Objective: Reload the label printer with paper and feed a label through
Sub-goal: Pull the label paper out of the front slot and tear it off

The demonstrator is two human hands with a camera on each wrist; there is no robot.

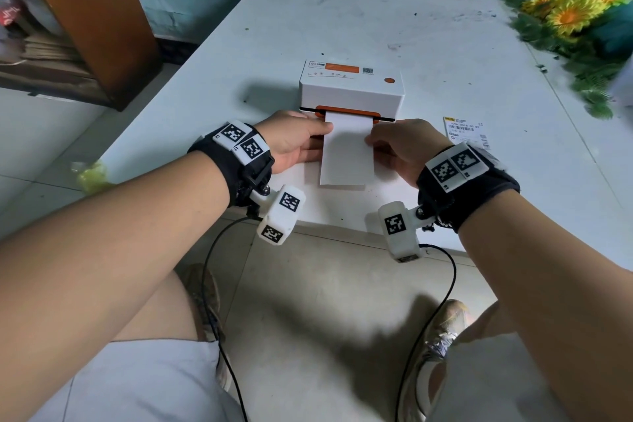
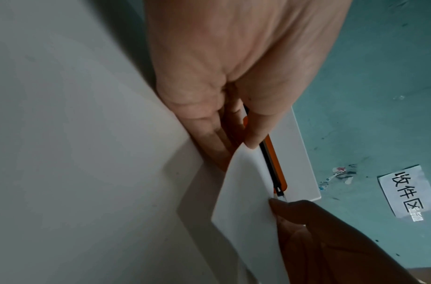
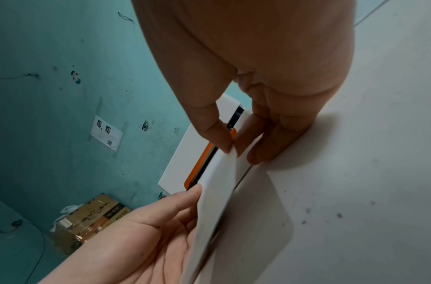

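A white label printer (image 1: 351,86) with an orange outlet slot (image 1: 347,110) sits closed on the white table (image 1: 342,10). A blank white label strip (image 1: 346,156) hangs out of the slot onto the table. My left hand (image 1: 296,142) pinches the strip's left edge near the slot, thumb on top (image 2: 255,134). My right hand (image 1: 397,146) pinches the right edge, thumb (image 3: 216,132) above and fingers beneath. The same strip (image 2: 248,201) (image 3: 216,192) bends between both hands in the wrist views.
A printed shipping label (image 1: 467,132) lies on the table right of the printer. Artificial yellow flowers (image 1: 579,24) fill the far right corner. A brown cabinet (image 1: 85,10) stands at the left. A cardboard box (image 3: 92,219) sits on the floor.
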